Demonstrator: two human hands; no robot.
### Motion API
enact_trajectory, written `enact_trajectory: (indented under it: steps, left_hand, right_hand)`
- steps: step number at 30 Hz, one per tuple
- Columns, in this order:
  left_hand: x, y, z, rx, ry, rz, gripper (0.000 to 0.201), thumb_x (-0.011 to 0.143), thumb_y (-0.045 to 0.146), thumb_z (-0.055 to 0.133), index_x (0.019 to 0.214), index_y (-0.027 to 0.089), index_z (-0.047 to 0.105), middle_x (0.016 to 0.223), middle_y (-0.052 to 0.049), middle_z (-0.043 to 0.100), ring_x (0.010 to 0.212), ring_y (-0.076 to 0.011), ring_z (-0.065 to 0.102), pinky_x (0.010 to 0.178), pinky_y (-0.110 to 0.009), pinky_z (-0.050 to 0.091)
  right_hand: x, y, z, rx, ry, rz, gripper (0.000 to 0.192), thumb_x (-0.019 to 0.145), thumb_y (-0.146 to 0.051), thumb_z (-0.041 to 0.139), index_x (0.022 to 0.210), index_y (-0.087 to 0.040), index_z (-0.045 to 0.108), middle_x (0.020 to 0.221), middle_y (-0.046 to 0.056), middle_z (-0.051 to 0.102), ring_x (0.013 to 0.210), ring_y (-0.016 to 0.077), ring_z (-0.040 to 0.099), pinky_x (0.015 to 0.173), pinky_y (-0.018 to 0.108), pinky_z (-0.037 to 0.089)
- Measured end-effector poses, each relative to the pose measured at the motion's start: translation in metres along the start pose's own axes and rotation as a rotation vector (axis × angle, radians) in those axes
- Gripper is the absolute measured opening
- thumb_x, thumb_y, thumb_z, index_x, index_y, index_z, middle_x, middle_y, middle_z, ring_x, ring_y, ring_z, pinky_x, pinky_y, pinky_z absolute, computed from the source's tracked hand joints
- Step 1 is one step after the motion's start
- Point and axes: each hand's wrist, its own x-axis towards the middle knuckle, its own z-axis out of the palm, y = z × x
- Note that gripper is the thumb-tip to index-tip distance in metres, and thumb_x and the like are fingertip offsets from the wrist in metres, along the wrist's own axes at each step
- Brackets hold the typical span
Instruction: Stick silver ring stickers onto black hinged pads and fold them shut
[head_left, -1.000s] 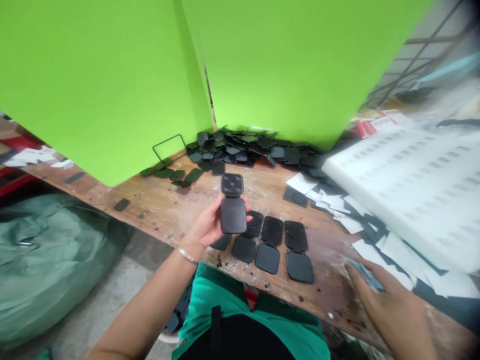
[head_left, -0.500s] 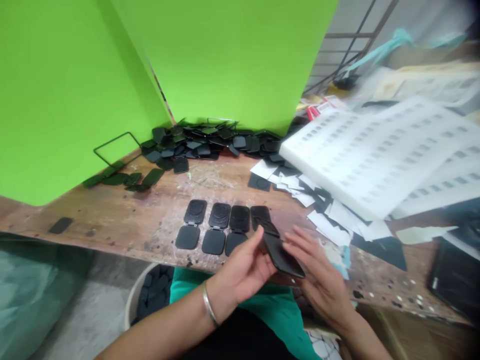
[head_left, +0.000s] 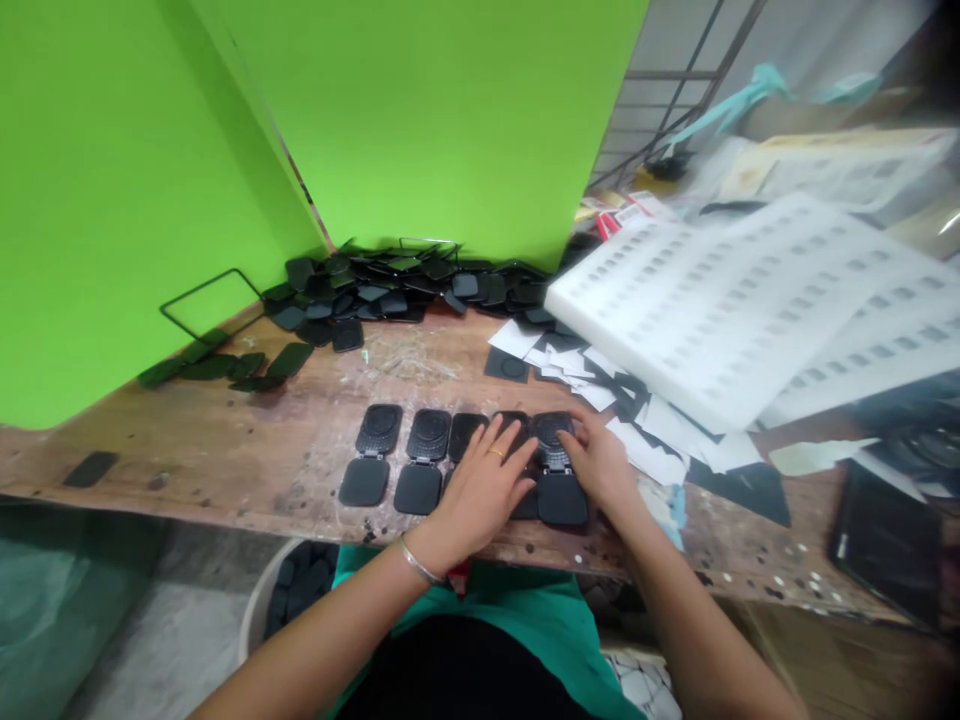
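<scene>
**Both hands down on the row of black cases**

You had a row of open black hinged cases [head_left: 420, 460] lying flat on the wooden bench [head_left: 247, 440], close to its front edge. Each case lay with its patterned half away from you and its plain half toward you.

Your left hand [head_left: 480, 490] lay flat on the middle of that row. Its fingers were spread apart and pressed down on the cases, not wrapped around anything. It hid the cases under it.

Your right hand [head_left: 600, 465] rested at the right end of the row. Its fingertips touched the last black case [head_left: 556, 470], on the patterned half. The fingers were bent down onto it, but I cannot tell if they gripped it or only pressed on it.

Two cases at the left end of the row lay bare, with no hand on them.

Behind the row, against the green screen [head_left: 420, 120], there was a big pile of black case parts [head_left: 390, 290]. To the right of the row lay white paper squares [head_left: 660, 440] and a white foam tray [head_left: 720, 300] with many small slots. Under the bench, below the row's left end, stood a bucket [head_left: 289, 590] with more black parts in it.
</scene>
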Motion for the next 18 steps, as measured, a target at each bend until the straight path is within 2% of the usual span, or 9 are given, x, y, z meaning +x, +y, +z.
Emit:
enact_trajectory:
  steps: [3, 5, 9, 13, 18]
  left_hand:
    - [-0.001, -0.011, 0.004, 0.095, -0.112, 0.007, 0.044, 0.095, 0.03, 0.057, 0.137, 0.019, 0.054, 0.149, -0.015, 0.048, 0.143, -0.0339, 0.036, 0.116, -0.057, 0.03]
    - [-0.005, -0.016, 0.002, 0.096, -0.149, 0.005, 0.044, 0.094, 0.03, 0.059, 0.137, 0.019, 0.054, 0.15, -0.014, 0.047, 0.143, -0.0323, 0.037, 0.117, -0.056, 0.029]
    - [-0.01, -0.024, -0.009, 0.046, -0.204, 0.023, 0.044, 0.093, 0.027, 0.061, 0.136, 0.021, 0.054, 0.151, -0.012, 0.046, 0.145, -0.0301, 0.034, 0.118, -0.054, 0.028]
    - [-0.009, -0.025, -0.012, 0.017, -0.228, 0.019, 0.045, 0.093, 0.027, 0.061, 0.137, 0.02, 0.053, 0.152, -0.012, 0.046, 0.145, -0.0301, 0.033, 0.119, -0.053, 0.026]
    - [-0.013, -0.02, -0.014, -0.001, -0.225, 0.025, 0.045, 0.094, 0.031, 0.058, 0.137, 0.019, 0.053, 0.152, -0.013, 0.045, 0.146, -0.0309, 0.032, 0.12, -0.052, 0.025]
  right_hand:
    - [-0.008, -0.005, 0.013, -0.225, 0.061, -0.047, 0.043, 0.093, -0.024, 0.047, 0.133, -0.011, 0.054, 0.116, 0.016, 0.066, 0.1, 0.0264, 0.065, 0.086, 0.036, 0.049]
    - [-0.016, -0.007, 0.018, -0.342, 0.089, -0.093, 0.04, 0.096, -0.024, 0.046, 0.133, -0.013, 0.056, 0.126, 0.017, 0.06, 0.104, 0.0267, 0.063, 0.083, 0.034, 0.049]
    - [-0.026, -0.008, 0.029, -0.486, 0.092, -0.125, 0.036, 0.099, -0.025, 0.042, 0.129, -0.018, 0.06, 0.115, 0.013, 0.06, 0.093, 0.024, 0.064, 0.07, 0.03, 0.047]
    - [-0.027, -0.004, 0.039, -0.567, 0.133, -0.135, 0.033, 0.099, -0.026, 0.045, 0.126, -0.02, 0.063, 0.11, 0.012, 0.059, 0.081, 0.0213, 0.064, 0.059, 0.029, 0.041]
    - [-0.028, 0.003, 0.044, -0.577, 0.193, -0.209, 0.031, 0.098, -0.024, 0.048, 0.12, -0.017, 0.067, 0.108, 0.013, 0.061, 0.07, 0.0184, 0.063, 0.053, 0.028, 0.038]
